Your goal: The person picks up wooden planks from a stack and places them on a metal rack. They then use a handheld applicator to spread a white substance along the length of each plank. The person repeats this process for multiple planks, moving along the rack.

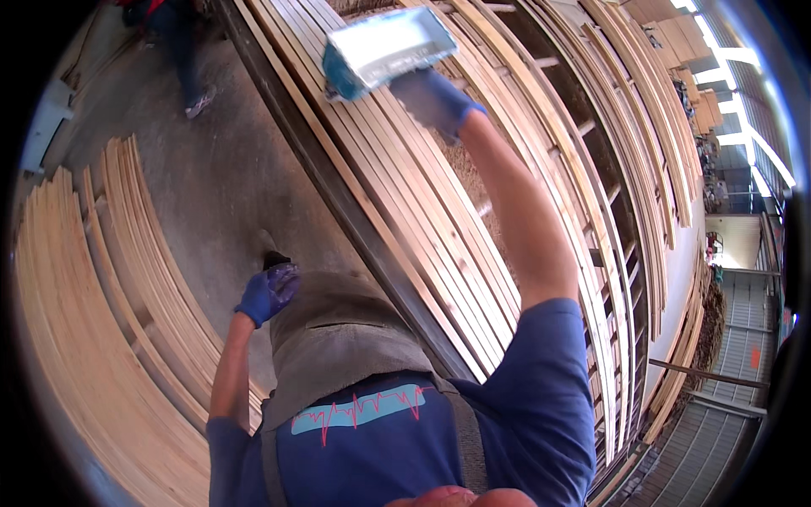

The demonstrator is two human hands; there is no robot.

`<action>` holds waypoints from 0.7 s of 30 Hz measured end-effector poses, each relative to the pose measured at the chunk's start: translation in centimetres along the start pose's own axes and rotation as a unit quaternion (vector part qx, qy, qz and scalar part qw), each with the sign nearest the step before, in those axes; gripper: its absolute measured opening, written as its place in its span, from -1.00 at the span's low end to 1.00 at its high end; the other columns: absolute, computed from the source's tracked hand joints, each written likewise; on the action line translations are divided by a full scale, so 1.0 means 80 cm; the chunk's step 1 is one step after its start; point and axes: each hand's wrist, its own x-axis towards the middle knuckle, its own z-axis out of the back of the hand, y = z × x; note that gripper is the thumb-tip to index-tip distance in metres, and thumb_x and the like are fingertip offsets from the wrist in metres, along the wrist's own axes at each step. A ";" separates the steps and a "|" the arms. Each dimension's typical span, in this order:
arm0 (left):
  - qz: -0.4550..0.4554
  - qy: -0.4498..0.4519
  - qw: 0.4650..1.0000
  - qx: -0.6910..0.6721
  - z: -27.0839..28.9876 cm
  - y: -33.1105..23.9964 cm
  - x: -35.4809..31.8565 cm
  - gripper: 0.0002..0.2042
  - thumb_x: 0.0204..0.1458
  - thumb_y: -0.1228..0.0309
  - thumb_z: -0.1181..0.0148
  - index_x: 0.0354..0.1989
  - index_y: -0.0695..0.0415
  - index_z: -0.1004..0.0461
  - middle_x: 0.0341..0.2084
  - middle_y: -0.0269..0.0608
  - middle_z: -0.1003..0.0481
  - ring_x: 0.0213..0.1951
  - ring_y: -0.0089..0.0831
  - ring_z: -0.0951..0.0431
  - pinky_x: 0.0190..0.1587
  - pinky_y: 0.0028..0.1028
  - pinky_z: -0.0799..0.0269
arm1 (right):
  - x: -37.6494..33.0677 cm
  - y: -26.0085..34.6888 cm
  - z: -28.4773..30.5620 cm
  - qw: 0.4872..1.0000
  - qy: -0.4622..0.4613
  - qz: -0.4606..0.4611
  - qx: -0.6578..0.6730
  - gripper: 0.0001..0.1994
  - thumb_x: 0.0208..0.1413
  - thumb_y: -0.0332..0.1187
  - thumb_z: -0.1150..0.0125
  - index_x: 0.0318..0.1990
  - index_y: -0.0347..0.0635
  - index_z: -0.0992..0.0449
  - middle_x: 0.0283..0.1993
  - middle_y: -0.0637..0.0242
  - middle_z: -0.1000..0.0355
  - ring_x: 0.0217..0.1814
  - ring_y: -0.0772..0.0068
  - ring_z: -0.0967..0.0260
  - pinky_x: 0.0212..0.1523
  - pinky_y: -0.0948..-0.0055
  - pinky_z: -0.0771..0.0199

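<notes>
My right hand (435,101), in a blue glove, is stretched out over the boards. It grips a rectangular teal box (342,63) by its near side. The inside of the box looks pale and bright, and its rim is stained. Beneath the box and arm lie long planed wooden boards (405,194), side by side. At my left side, by the apron (338,321), my left hand (269,293) is closed, in a blue glove with purplish stains on the fingers. A small dark shape shows beyond its fingers; whether the hand holds it, I cannot tell.
A dark rail (296,127) borders the boards on their left. More boards (93,338) are stacked at the left, beyond the concrete floor (228,177). Another person (182,59) stands at the far left. Further rows of timber (629,110) run along the right.
</notes>
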 end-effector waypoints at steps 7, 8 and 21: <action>0.088 0.109 0.990 0.015 -0.150 -0.065 -0.144 -0.71 0.10 0.27 -0.14 -0.06 0.12 -0.52 -0.17 -0.04 -0.55 -0.14 -0.05 -0.54 -0.07 -0.29 -0.47 | -0.408 -0.100 -0.005 1.000 0.008 -0.006 0.011 -0.76 0.16 -0.53 -0.08 -0.02 -0.29 -0.40 -0.04 0.09 -0.44 0.04 0.23 -0.37 0.11 0.28 -0.44; 0.012 0.094 0.992 0.089 -0.177 -0.039 -0.173 -0.70 0.11 0.27 -0.13 -0.04 0.12 -0.51 -0.17 -0.05 -0.56 -0.16 -0.08 -0.55 -0.10 -0.29 -0.47 | -0.480 -0.125 -0.003 1.000 0.010 -0.021 0.012 -0.74 0.15 -0.50 -0.11 0.01 -0.29 -0.40 -0.02 0.10 -0.44 0.07 0.23 -0.36 0.14 0.29 -0.40; 0.630 -0.003 0.688 -0.359 -0.515 -0.104 -0.661 -0.64 0.17 -0.02 -0.01 -0.12 0.00 -0.44 -0.38 -0.25 -0.59 -0.54 -0.39 -0.51 -0.54 -0.40 -0.29 | -0.769 -0.233 -0.015 0.990 -0.007 0.076 0.121 -0.76 0.24 -0.29 -0.09 0.00 -0.17 -0.46 -0.12 0.31 -0.43 -0.10 0.52 -0.35 -0.13 0.45 -0.37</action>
